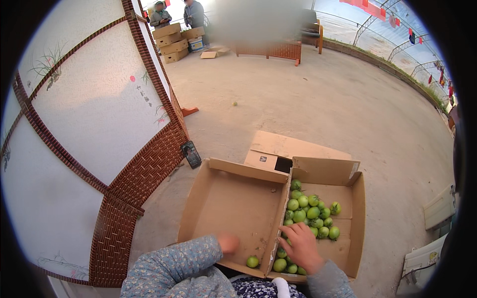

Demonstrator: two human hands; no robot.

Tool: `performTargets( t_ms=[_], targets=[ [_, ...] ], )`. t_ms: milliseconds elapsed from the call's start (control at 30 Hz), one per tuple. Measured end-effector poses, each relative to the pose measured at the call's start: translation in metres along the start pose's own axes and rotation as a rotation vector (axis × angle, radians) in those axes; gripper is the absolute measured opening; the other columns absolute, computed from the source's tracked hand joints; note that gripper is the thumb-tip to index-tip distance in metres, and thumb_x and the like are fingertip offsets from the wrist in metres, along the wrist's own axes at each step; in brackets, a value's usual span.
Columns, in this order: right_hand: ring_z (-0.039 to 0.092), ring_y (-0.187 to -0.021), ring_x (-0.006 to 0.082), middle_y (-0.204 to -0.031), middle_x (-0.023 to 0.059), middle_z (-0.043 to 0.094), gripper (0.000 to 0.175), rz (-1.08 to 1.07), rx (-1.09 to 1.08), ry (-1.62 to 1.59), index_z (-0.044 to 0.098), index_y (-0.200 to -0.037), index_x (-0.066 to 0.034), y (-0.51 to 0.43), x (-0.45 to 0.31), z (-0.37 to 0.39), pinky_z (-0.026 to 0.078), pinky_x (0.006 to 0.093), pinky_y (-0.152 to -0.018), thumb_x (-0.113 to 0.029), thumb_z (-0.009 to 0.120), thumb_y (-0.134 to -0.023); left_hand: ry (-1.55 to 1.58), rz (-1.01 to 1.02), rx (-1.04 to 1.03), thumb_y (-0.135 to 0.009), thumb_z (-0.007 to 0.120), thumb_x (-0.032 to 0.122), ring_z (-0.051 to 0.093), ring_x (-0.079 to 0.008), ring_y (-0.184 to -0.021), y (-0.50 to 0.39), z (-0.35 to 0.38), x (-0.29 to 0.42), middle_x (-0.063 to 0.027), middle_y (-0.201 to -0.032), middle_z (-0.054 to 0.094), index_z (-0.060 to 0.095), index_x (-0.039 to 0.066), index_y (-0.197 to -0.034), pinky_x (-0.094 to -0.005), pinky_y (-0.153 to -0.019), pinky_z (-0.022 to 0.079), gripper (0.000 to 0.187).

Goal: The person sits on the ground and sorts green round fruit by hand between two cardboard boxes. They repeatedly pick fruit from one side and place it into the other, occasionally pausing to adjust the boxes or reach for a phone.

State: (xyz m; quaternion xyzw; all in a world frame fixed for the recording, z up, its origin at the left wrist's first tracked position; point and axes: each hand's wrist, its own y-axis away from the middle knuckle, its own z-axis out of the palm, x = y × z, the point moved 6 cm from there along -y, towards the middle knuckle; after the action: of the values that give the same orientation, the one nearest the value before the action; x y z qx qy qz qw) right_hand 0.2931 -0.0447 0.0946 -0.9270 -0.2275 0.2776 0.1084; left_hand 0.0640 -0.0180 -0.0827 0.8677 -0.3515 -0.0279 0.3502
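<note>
Two shallow cardboard boxes stand side by side before me. In the left box (238, 201) a single green tomato (252, 261) lies near the front right corner, with bits of dry debris beside it. My left hand (228, 244), blurred, is over the front part of that box; its fingers are hard to make out. The right box (344, 249) has many green tomatoes (313, 212), some with stems, mostly along its left side. My right hand (301, 247) reaches over these tomatoes near the shared wall, fingers spread and palm down. Whatever lies under the palm is hidden.
A folding screen (100, 85) with woven edging rises on the left, a phone (190, 154) at its foot. Beyond the boxes lies flattened cardboard (294, 143). Farther back are stacked cartons (173, 46), two people and a bench (311, 31). White equipment (421, 257) stands right.
</note>
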Motion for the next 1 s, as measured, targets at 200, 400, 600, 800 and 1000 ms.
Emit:
performTargets(
  t_ms=[200, 400, 600, 800, 1000],
  targets=[
    [0.058, -0.09, 0.0265, -0.093, 0.0083, 0.062, 0.03, -0.021, -0.011, -0.013, 0.067, -0.109, -0.0063, 0.001, -0.002, 0.001, 0.048, 0.0373, -0.077, -0.017, 0.074, -0.081, 0.017, -0.02, -0.227, -0.075, 0.072, 0.039, 0.068, -0.0384, -0.088, 0.013, -0.003, -0.011, -0.0216, -0.092, 0.071, 0.076, 0.003, -0.093, -0.05, -0.075, 0.054, 0.04],
    [0.056, -0.096, 0.0296, -0.098, 0.0095, 0.061, 0.041, 0.122, -0.063, 0.205, 0.064, -0.115, -0.0066, 0.007, 0.017, 0.007, 0.047, 0.0413, -0.081, -0.02, 0.076, -0.079, 0.148, 0.098, -0.095, -0.078, 0.063, 0.026, 0.069, -0.0379, -0.083, 0.008, 0.003, -0.001, -0.0205, -0.088, 0.072, 0.076, 0.005, -0.082, -0.0492, -0.074, 0.054, 0.025],
    [0.056, -0.1, 0.0294, -0.099, 0.0099, 0.061, 0.046, 0.16, -0.143, 0.238, 0.062, -0.118, -0.0066, 0.014, 0.022, 0.014, 0.047, 0.0415, -0.083, -0.026, 0.076, -0.079, -0.137, -0.245, -0.006, -0.068, 0.077, 0.037, 0.07, -0.0354, -0.085, 0.032, 0.005, -0.068, -0.0148, -0.088, 0.073, 0.077, 0.007, -0.086, -0.0491, -0.07, 0.055, 0.035],
    [0.055, -0.096, 0.0287, -0.097, 0.0104, 0.061, 0.044, 0.12, -0.186, 0.192, 0.062, -0.115, -0.0057, 0.017, 0.016, 0.018, 0.044, 0.0402, -0.081, -0.028, 0.076, -0.08, -0.121, -0.27, -0.077, -0.065, 0.08, 0.033, 0.07, -0.034, -0.084, 0.031, 0.007, -0.071, -0.0174, -0.087, 0.073, 0.077, 0.005, -0.087, -0.0493, -0.071, 0.055, 0.036],
    [0.056, -0.096, 0.0294, -0.098, 0.011, 0.062, 0.045, 0.14, -0.028, 0.161, 0.061, -0.119, -0.0044, 0.009, 0.012, 0.004, 0.045, 0.0409, -0.082, -0.024, 0.075, -0.081, 0.286, -0.017, 0.111, -0.071, 0.083, 0.038, 0.068, -0.0344, -0.088, 0.041, -0.092, -0.028, -0.0183, -0.094, 0.07, 0.064, -0.002, -0.103, -0.0421, -0.078, 0.054, 0.055]
  ],
)
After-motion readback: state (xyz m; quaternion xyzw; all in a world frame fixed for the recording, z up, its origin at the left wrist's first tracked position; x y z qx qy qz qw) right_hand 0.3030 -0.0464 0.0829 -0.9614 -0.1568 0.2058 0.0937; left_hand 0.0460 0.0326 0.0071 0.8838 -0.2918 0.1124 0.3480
